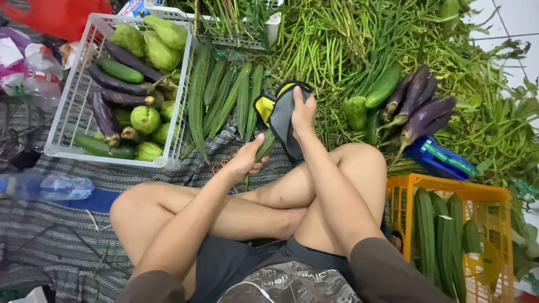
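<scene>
I sit cross-legged on a striped mat. My left hand (245,157) grips the lower end of a long green ridged gourd (265,145). My right hand (303,114) holds a grey and yellow cloth (279,113) pressed over the gourd's upper part, so that end is hidden. More ridged gourds (220,97) lie side by side on the mat just beyond my hands.
A white crate (70,109) at left holds purple eggplants, cucumbers and pale green chayotes. A yellow crate (443,185) at right holds ridged gourds. Long beans (342,39) pile at the back, with eggplants (418,106) and cucumbers on them. A plastic bottle (48,186) lies at left.
</scene>
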